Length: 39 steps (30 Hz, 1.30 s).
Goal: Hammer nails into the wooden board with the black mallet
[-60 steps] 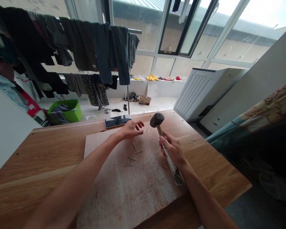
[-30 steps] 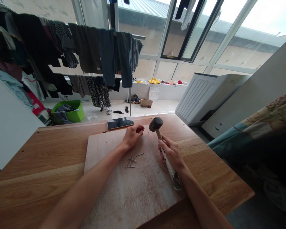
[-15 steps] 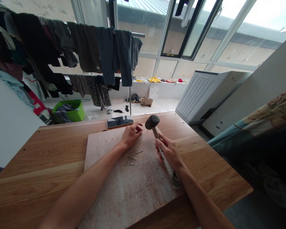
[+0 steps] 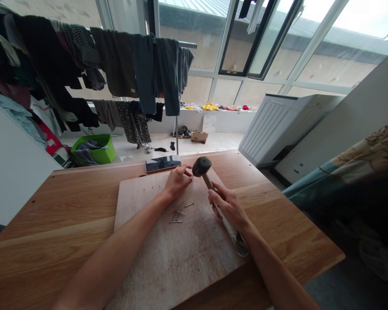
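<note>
My right hand (image 4: 225, 206) is wrapped around the handle of a mallet (image 4: 202, 166) with a dark head and a pale, worn grip. The head is raised over the far part of a worn wooden board (image 4: 168, 262), right beside the fingertips of my left hand (image 4: 178, 180). That hand rests near the board's far edge with its fingers curled together. Anything between the fingertips is too small or hidden to make out. Several loose nails (image 4: 177, 214) lie on the board between my forearms. A row of small dark dots marks its far left part.
The board lies on a wooden table (image 4: 61, 215). A phone (image 4: 163, 163) lies at the table's far edge. Beyond are a green basket (image 4: 105, 150) with clothes, a rack of hanging laundry (image 4: 142, 73) and a white ribbed appliance (image 4: 265, 125). A curtain (image 4: 349, 168) hangs at the right.
The mallet head has shifted slightly left and down, closer to my left fingertips, with my right hand following. My left hand stays nearly in place.
</note>
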### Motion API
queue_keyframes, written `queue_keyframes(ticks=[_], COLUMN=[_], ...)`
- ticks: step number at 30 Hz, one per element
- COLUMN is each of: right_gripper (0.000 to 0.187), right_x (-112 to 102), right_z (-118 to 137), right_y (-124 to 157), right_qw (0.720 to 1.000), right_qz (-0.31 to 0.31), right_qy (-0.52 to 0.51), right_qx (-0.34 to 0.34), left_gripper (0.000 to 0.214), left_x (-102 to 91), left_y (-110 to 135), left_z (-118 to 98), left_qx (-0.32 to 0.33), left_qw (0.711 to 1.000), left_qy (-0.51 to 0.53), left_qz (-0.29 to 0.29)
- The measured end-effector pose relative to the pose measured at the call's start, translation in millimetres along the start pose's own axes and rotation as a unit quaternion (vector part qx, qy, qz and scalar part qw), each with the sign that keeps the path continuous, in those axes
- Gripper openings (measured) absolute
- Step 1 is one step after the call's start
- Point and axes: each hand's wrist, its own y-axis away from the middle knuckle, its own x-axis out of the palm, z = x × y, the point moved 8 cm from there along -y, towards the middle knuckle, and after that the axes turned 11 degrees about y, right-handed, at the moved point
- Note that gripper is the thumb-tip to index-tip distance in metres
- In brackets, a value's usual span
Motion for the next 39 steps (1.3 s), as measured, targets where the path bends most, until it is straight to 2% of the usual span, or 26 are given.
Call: queue_keyframes(ticks=[6, 10, 12, 14, 16, 17, 20, 23, 25, 28, 30, 33, 35, 39], right_gripper=[0.037, 0.041, 0.043, 0.043, 0.043, 0.042, 0.04, 0.039, 0.039, 0.04, 0.04, 0.041, 0.041, 0.041], right_x=[4.0, -0.4, -2.5, -3.5, -4.4, -4.8, -5.4, -5.0, -5.2, -5.8, -5.9, -5.5, -4.7, -3.7], right_z=[-2.3, -3.1, -3.6, -3.4, -3.4, -3.4, -3.5, -4.3, -5.0, -4.7, -4.2, -3.7, -3.2, -4.6], right_y=[-0.6, -1.5, -1.5, -1.4, -1.5, -1.6, -2.1, -2.3, -2.2, -2.1, -2.2, -2.2, -1.9, -0.5], right_qw=[1.0, 1.0, 0.999, 0.999, 0.999, 0.998, 0.999, 0.999, 0.999, 0.998, 0.998, 0.998, 0.998, 0.998], right_qz=[0.01, -0.018, -0.028, -0.032, -0.034, -0.036, -0.039, -0.036, -0.037, -0.041, -0.044, -0.045, -0.042, -0.04], right_qy=[0.026, -0.009, -0.026, -0.035, -0.038, -0.038, -0.034, -0.033, -0.032, -0.033, -0.035, -0.039, -0.04, -0.039], right_qx=[0.004, 0.01, 0.016, 0.018, 0.018, 0.018, 0.016, 0.015, 0.017, 0.015, 0.016, 0.02, 0.021, 0.033], left_gripper=[0.036, 0.033, 0.023, 0.015, 0.018, 0.021, 0.026, 0.022, 0.02, 0.01, 0.004, 0.019, 0.022, 0.017], left_x=[5.0, -9.1, -12.9, -7.7, 0.2, 4.3, 18.0, 27.2, 23.4, 3.5, -15.2, -33.5, -33.9, -26.7], left_y=[1.2, 3.3, 5.9, 13.2, 24.9, 30.7, 44.0, 47.9, 42.8, 26.2, 14.1, 6.9, 8.1, 12.0], left_z=[1.4, -17.3, -29.7, -40.6, -50.3, -54.4, -62.5, -64.3, -61.4, -50.3, -35.0, -6.6, 4.4, 11.0], left_qx=[0.004, 0.036, 0.041, 0.045, 0.062, 0.073, 0.098, 0.103, 0.088, 0.052, 0.018, -0.018, -0.011, 0.008], left_qw=[1.0, 0.997, 0.991, 0.974, 0.952, 0.944, 0.931, 0.925, 0.93, 0.958, 0.981, 0.993, 0.995, 0.996], left_qy=[0.018, -0.063, -0.111, -0.144, -0.165, -0.174, -0.2, -0.213, -0.201, -0.108, -0.014, 0.064, 0.068, 0.048], left_qz=[0.022, 0.014, 0.065, 0.167, 0.249, 0.271, 0.288, 0.296, 0.296, 0.26, 0.191, 0.093, 0.074, 0.079])
